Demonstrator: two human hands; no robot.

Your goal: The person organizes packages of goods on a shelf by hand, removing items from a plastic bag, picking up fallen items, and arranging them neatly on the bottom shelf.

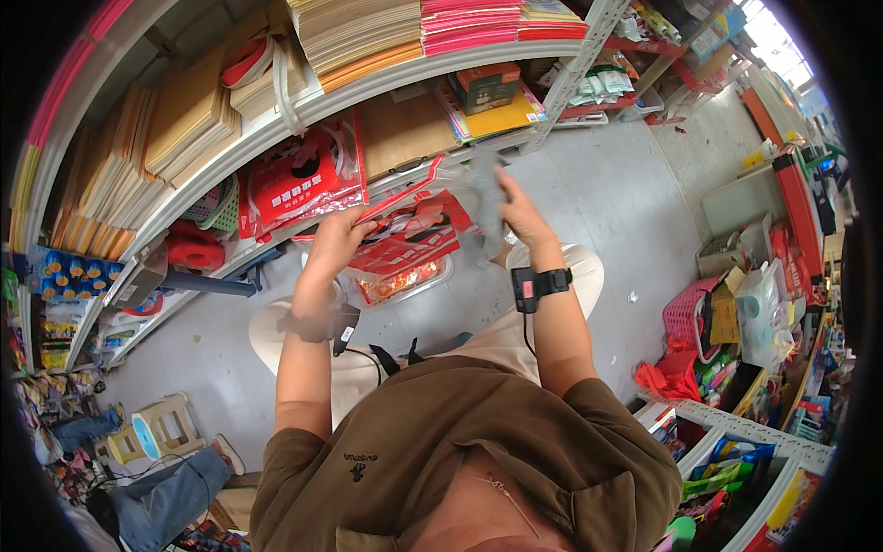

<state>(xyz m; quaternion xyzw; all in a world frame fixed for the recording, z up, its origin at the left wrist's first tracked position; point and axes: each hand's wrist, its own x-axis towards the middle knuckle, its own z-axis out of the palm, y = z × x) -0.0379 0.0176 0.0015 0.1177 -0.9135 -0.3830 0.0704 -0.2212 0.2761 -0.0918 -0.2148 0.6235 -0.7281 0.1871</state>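
My left hand (333, 243) grips the edge of a red printed clear plastic bag (414, 245), thumb on top. The bag hangs in front of my knees and bears writing. In my right hand (528, 210) is a grey cloth (486, 196), blurred by motion, beside the bag's right end. A similar red plastic bag (303, 176) lies on the lower shelf just beyond my left hand. Below the held bag, a clear plastic tub (403, 284) with red and gold packets is partly hidden.
Metal shelving (386, 72) runs ahead, stacked with kraft paper envelopes (186, 131) and pink paper (470, 24). A blue bar (210, 283) juts out at left. Right are a pink basket (690, 314) and boxes. Behind left are a plastic stool (167, 424) and another person's jeans-clad leg (169, 493).
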